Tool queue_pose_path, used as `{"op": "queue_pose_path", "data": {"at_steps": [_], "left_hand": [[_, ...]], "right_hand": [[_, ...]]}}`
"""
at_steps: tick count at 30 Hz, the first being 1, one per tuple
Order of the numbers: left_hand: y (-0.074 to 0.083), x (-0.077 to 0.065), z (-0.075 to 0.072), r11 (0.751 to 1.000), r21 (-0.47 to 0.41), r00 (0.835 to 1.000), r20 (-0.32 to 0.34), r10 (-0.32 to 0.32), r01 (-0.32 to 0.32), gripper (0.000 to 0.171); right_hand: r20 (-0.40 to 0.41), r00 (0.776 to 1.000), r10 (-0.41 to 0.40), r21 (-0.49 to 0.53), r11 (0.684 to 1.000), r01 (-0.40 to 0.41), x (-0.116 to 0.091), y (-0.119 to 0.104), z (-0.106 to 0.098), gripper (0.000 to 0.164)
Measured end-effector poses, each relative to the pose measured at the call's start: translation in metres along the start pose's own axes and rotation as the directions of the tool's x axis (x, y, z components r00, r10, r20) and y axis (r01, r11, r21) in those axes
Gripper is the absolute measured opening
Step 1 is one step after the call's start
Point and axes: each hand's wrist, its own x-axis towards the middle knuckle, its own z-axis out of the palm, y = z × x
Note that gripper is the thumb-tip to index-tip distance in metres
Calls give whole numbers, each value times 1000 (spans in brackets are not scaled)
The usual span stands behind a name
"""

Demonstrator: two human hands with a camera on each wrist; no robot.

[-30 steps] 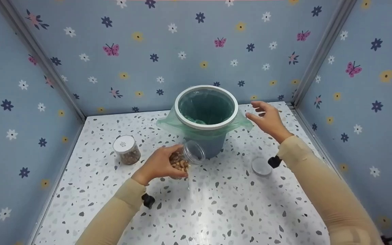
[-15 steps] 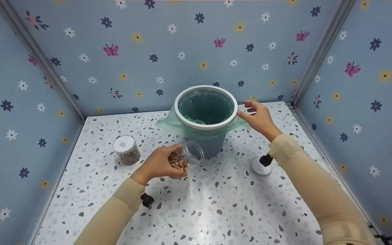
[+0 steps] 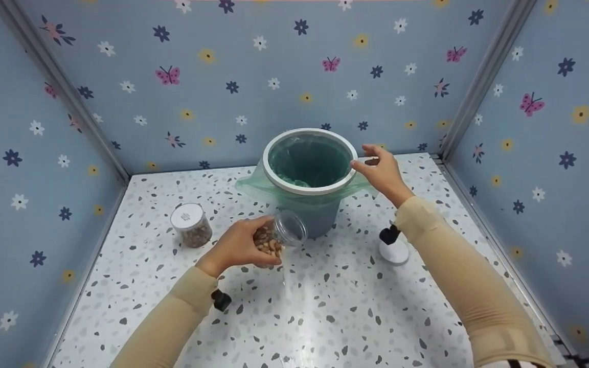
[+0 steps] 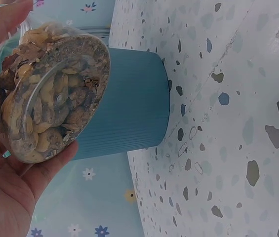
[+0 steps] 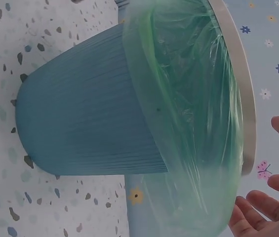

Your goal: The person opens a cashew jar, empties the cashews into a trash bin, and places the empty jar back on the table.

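Note:
My left hand (image 3: pixel 235 248) grips a clear plastic jar (image 4: pixel 60 94), part filled with mixed nuts (image 3: pixel 269 243). The jar lies tilted, its uncovered mouth toward the blue-grey trash can (image 3: pixel 315 220). A green trash bag (image 3: pixel 310 158) lines the can and hangs over its outside, below a white rim ring (image 3: pixel 311 190). Beside the rim's right side is my right hand (image 3: pixel 384 171), holding nothing, fingers spread loosely. The right wrist view has its fingertips (image 5: pixel 262 202) close to the bag's edge; whether they touch it, I cannot tell.
A second nut jar (image 3: pixel 191 225) with a white lid stands at the left of the speckled table (image 3: pixel 335 306). A loose round white lid (image 3: pixel 394 252) lies right of the can, under my right wrist. Flowered panels (image 3: pixel 253 61) enclose the back and sides.
My right hand has moved left and slightly up, from the bag's outer corner to the can's rim. The left hand and its jar have stayed nearly still.

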Motion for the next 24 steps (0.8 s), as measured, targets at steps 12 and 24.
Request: {"op": "queue_pose_path", "data": {"at_steps": [12,24], "left_hand": [[5,0,-11,1000,24,1000,2,-5,5,98],[11,1,-24,1000,29,1000,-8,-2,3,98]], "right_hand": [[-34,998,47,80,996,-44,10,0,13,68],[-9,995,96,157,983,-93,21,4,24,73]]}}
